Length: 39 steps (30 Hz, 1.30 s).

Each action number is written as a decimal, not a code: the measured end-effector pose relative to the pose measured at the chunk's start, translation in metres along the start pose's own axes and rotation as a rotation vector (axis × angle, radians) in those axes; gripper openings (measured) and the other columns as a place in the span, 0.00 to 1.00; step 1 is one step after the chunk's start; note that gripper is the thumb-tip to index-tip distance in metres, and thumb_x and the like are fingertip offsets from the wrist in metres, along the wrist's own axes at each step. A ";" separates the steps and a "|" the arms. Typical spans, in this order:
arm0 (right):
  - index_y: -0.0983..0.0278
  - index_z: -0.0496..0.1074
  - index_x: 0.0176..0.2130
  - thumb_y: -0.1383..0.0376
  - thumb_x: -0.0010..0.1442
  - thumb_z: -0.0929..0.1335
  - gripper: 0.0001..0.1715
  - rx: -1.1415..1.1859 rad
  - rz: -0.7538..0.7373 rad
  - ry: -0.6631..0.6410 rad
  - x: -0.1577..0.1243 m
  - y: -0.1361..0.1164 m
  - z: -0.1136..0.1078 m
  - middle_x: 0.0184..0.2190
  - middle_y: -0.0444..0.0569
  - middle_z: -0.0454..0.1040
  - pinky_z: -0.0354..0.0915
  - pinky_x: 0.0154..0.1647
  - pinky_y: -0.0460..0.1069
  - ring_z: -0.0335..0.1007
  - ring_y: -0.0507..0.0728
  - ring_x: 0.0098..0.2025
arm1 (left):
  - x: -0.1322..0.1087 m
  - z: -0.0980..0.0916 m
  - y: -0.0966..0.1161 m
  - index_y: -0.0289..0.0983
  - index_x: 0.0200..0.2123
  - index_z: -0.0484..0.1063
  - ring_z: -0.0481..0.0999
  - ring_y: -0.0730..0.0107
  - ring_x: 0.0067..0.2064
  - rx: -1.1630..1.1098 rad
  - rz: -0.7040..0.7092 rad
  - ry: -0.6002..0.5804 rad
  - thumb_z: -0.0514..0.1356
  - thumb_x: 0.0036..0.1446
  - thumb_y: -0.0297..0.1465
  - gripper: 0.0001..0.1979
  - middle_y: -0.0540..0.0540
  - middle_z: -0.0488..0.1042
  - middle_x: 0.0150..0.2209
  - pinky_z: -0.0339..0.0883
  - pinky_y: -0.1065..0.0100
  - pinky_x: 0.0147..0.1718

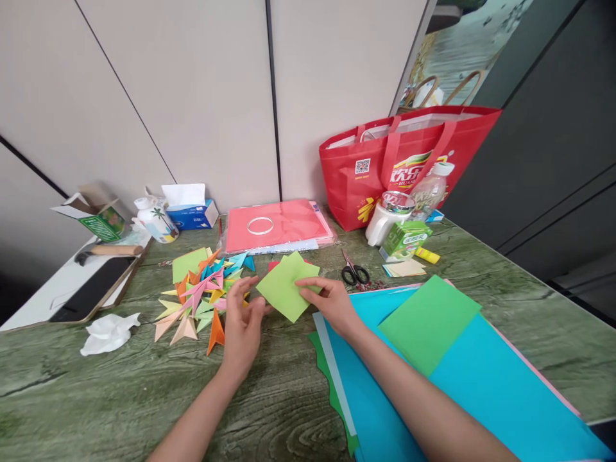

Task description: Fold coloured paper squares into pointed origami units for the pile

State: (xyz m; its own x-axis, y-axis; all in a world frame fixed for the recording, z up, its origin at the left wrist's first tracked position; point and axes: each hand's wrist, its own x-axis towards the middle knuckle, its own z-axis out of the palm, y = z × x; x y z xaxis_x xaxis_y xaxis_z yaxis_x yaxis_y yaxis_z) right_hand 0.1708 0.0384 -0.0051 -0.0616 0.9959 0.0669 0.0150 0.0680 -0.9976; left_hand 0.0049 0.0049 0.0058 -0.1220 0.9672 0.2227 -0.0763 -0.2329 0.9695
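Note:
My right hand (328,301) pinches a light green paper square (286,289) between thumb and fingers, above the table. A second light green corner shows at its top edge; I cannot tell whether it is another sheet or a fold. My left hand (244,321) is at the paper's left corner, fingers curled and apart, with nothing visibly gripped. Left of it lies a pile of folded paper pieces (197,292) in orange, pink, yellow, blue and green. Behind the pile are light green squares (188,263). Something red peeks out behind the held paper.
Scissors (355,273) lie right of centre. Large blue sheets (500,378) with a green sheet (430,324) cover the right side. A red bag (351,186), white mug (380,224), bottle (432,189) and green carton (405,240) stand behind. A crumpled tissue (110,333) and hammer (113,250) are left.

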 end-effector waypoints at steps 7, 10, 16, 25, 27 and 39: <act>0.64 0.75 0.35 0.59 0.41 0.71 0.18 0.220 0.155 -0.008 -0.001 -0.004 0.001 0.31 0.47 0.74 0.68 0.29 0.51 0.68 0.54 0.27 | 0.000 0.000 -0.003 0.42 0.39 0.73 0.64 0.61 0.52 0.218 -0.018 -0.334 0.55 0.50 0.28 0.13 0.43 0.65 0.48 0.61 0.62 0.47; 0.63 0.75 0.34 0.61 0.40 0.71 0.17 0.278 0.170 -0.065 -0.002 -0.006 0.002 0.30 0.46 0.74 0.69 0.31 0.52 0.69 0.54 0.28 | 0.001 0.000 -0.008 0.43 0.40 0.73 0.67 0.62 0.49 0.170 -0.109 -0.401 0.59 0.44 0.26 0.17 0.45 0.68 0.47 0.61 0.61 0.48; 0.62 0.75 0.34 0.61 0.40 0.71 0.17 0.292 0.212 -0.104 -0.002 -0.004 0.001 0.29 0.45 0.74 0.69 0.32 0.54 0.70 0.55 0.28 | 0.004 0.000 -0.004 0.43 0.31 0.77 0.72 0.59 0.41 0.234 -0.149 -0.269 0.65 0.34 0.25 0.16 0.47 0.75 0.38 0.67 0.61 0.39; 0.62 0.73 0.39 0.67 0.42 0.70 0.20 0.023 0.037 -0.200 -0.004 -0.005 -0.001 0.37 0.46 0.74 0.65 0.40 0.52 0.69 0.57 0.38 | 0.007 -0.006 -0.005 0.38 0.38 0.75 0.74 0.65 0.31 0.098 -0.240 -0.071 0.65 0.39 0.32 0.18 0.47 0.77 0.30 0.69 0.66 0.32; 0.62 0.73 0.39 0.67 0.41 0.70 0.20 -0.036 -0.002 -0.226 -0.006 -0.008 0.000 0.38 0.45 0.73 0.63 0.41 0.51 0.67 0.58 0.41 | 0.007 -0.006 -0.007 0.36 0.44 0.71 0.74 0.64 0.34 -0.002 -0.245 -0.050 0.65 0.39 0.32 0.24 0.46 0.77 0.34 0.69 0.65 0.34; 0.61 0.66 0.42 0.67 0.40 0.70 0.26 -0.135 -0.141 -0.251 -0.012 -0.015 0.004 0.41 0.44 0.68 0.60 0.37 0.47 0.64 0.56 0.40 | 0.006 -0.001 -0.007 0.39 0.57 0.49 0.76 0.62 0.36 -0.184 -0.278 0.017 0.66 0.38 0.27 0.43 0.42 0.77 0.38 0.70 0.64 0.33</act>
State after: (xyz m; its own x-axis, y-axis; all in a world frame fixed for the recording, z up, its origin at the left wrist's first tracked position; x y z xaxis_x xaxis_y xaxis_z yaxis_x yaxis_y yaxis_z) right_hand 0.1675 0.0257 0.0089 -0.3166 0.9312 0.1806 0.1199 0.2282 -0.9662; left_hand 0.0033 0.0125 0.0004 -0.0878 0.9949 -0.0505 -0.2864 0.0234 0.9578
